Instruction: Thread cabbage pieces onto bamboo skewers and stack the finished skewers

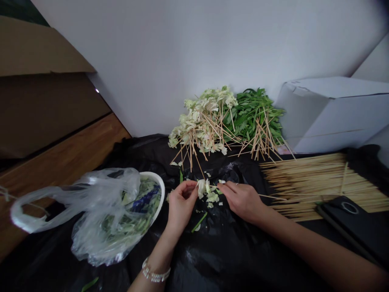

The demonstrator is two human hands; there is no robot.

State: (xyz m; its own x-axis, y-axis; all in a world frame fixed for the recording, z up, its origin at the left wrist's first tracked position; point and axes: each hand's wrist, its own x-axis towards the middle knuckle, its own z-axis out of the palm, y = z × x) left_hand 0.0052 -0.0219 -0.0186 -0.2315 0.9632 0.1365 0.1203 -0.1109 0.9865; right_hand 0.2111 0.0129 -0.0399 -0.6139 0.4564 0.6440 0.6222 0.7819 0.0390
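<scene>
My left hand (pixel 183 204) pinches a piece of pale cabbage leaf (pixel 201 188) between thumb and fingers. My right hand (pixel 243 200) is closed around a thin wooden skewer (pixel 267 196), whose rear end sticks out past the wrist side. Between the hands, several cabbage pieces sit at the skewer's front part; the tip is hidden. Small leaf scraps and a green stem (pixel 199 222) lie on the black plastic sheet (pixel 212 259) below. Beyond the hands is a heap of skewered cabbage (pixel 206 109), with skewered leafy greens (pixel 255 111) beside it on the right.
At the left, a clear plastic bag (pixel 106 202) lies over a white bowl (pixel 162 188) with greens. Bare skewers (pixel 316 178) are piled at the right, near a black phone-like object (pixel 355 223). A white box (pixel 343 113) and cardboard (pixel 45 109) stand farther back.
</scene>
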